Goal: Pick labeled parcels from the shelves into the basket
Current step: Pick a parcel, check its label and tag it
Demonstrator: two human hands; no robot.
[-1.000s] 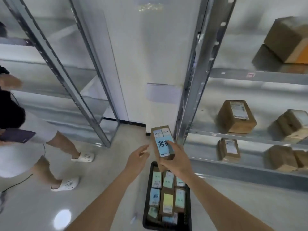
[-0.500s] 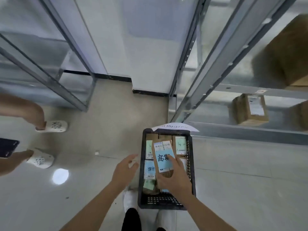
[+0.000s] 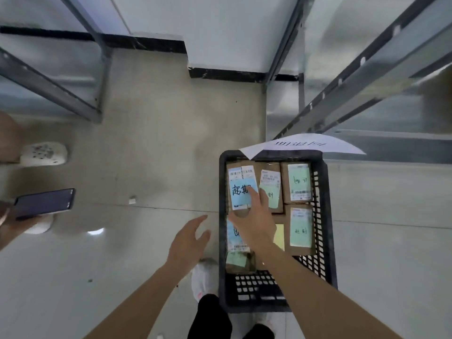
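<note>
The right hand (image 3: 254, 216) holds a small brown cardboard parcel with a white barcode label and a pale blue handwritten sticker (image 3: 242, 192) over the far left corner of the black perforated plastic basket (image 3: 327, 216), which sits on the floor. The thumb lies under the parcel's near end and the fingers curl over its right edge; whether the parcel already rests on the boxes beneath or hangs just above them cannot be told. The left hand (image 3: 188, 243) hovers just left of the basket with its fingers spread and relaxed, holding nothing.

The basket is already crowded. Brown boxes with green and yellow stickers (image 3: 299, 223) fill its far and middle parts, and only the near end shows bare mesh. The likely trouble is the landing. Let go here, the parcel would sit on top of other boxes rather than in a gap, so it could tilt, slide against the basket's left wall or end up face down, hiding its label. A release from height could also knock the neighbouring green-stickered box (image 3: 270, 189) askew.

A white sheet of paper with writing (image 3: 300, 144) lies over the basket's far rim, and a push there could dislodge it. At far left, another person's hand holds a dark phone (image 3: 45, 203), well clear of the basket.
</note>
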